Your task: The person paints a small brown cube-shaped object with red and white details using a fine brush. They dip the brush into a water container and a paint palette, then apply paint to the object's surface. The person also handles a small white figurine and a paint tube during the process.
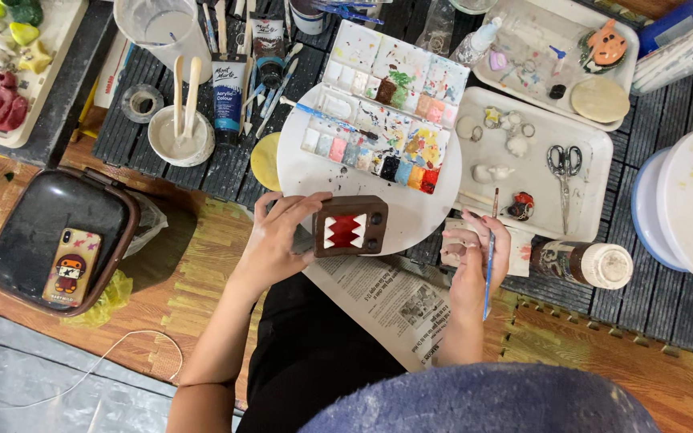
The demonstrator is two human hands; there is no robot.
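My left hand [278, 236] grips a small brown clay block figure [350, 225] with a red mouth and white zigzag teeth, held over the near edge of a round white board [419, 212]. My right hand [475, 256] holds a thin blue-handled paintbrush [489, 261], its tip pointing away from me, and rests on a crumpled paint-stained tissue [455, 244]. An open paint palette box [387, 108] with many coloured wells lies on the far half of the board.
A white tray [595, 200] with scissors [563, 172] and small clay pieces lies right. A paint bottle [583, 263] lies on its side. Left are a dish with wooden sticks [180, 132], paint tubes [228, 96], and a black bin lid with a phone [71, 265]. Newspaper [395, 305] covers my lap.
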